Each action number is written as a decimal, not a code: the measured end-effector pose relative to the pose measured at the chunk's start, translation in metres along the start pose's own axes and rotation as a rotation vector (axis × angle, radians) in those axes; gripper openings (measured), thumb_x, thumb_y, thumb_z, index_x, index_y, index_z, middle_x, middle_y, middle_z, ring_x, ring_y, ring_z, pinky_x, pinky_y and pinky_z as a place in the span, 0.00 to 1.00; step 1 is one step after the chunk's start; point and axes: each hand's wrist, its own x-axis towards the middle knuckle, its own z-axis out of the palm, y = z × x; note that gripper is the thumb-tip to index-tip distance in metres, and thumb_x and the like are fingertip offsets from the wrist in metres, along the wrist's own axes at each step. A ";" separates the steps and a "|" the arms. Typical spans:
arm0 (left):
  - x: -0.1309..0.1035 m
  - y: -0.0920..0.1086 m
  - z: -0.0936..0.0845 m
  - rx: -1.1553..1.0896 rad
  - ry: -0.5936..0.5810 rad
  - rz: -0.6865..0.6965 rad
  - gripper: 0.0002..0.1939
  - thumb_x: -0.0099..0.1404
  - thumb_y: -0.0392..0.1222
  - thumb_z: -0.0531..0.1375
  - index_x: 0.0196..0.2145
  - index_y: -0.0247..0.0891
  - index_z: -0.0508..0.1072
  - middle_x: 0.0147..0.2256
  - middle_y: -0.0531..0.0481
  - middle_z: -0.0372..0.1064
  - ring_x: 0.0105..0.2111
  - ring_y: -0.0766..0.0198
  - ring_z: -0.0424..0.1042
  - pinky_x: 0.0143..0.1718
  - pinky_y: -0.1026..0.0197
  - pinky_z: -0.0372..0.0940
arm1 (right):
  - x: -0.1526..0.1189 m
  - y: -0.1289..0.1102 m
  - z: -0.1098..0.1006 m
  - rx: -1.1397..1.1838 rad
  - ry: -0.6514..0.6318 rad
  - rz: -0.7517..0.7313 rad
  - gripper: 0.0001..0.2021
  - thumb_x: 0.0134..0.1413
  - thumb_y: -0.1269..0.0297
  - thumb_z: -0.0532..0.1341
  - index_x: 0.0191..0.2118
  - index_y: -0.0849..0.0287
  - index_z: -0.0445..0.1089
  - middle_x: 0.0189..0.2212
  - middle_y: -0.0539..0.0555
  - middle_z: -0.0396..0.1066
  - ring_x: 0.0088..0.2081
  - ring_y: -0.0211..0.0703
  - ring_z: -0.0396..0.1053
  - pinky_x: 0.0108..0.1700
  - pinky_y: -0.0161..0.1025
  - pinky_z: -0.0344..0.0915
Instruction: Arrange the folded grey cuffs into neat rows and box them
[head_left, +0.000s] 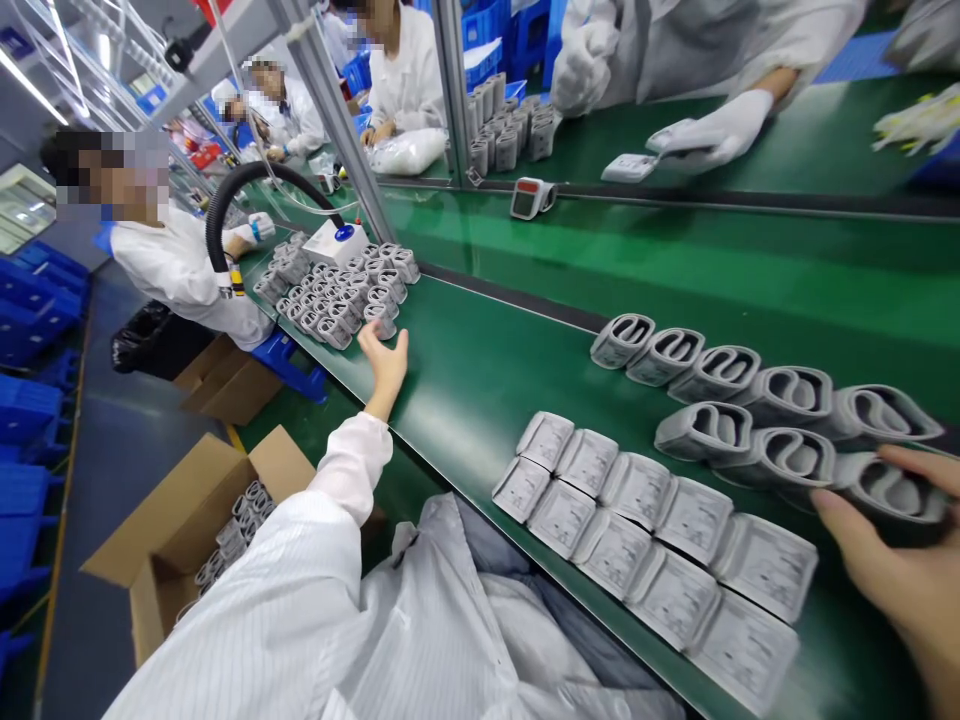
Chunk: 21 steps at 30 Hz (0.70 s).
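My left hand [385,367] is stretched out to the far end of the bench, thumb and fingers apart. Its fingertips are at the nearest rolled grey cuff [380,318], at the edge of a large group of rolled cuffs [322,300]; whether they touch cannot be made out. At the right, my right hand [885,560] has thumb and finger around a rolled grey cuff [892,488], the end one of the front row standing on edge. Behind it runs another row of rolled cuffs [726,372]. Closer to me, two rows of flat-faced grey units [634,490] lie side by side.
A wrist blood pressure monitor [531,198] sits on the green conveyor belt [570,255]. A white box with a blue button [335,243] and black hose stands among the cuffs. An open carton [187,520] is at lower left. Across the belt, a co-worker's gloved hand [712,135] holds a unit.
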 end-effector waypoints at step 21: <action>-0.115 0.156 0.120 -0.220 -1.325 0.410 0.16 0.67 0.54 0.72 0.44 0.42 0.76 0.38 0.52 0.80 0.38 0.60 0.76 0.45 0.56 0.69 | -0.003 -0.047 -0.018 0.476 -0.347 0.196 0.09 0.63 0.52 0.71 0.45 0.48 0.79 0.40 0.54 0.79 0.39 0.51 0.81 0.42 0.49 0.80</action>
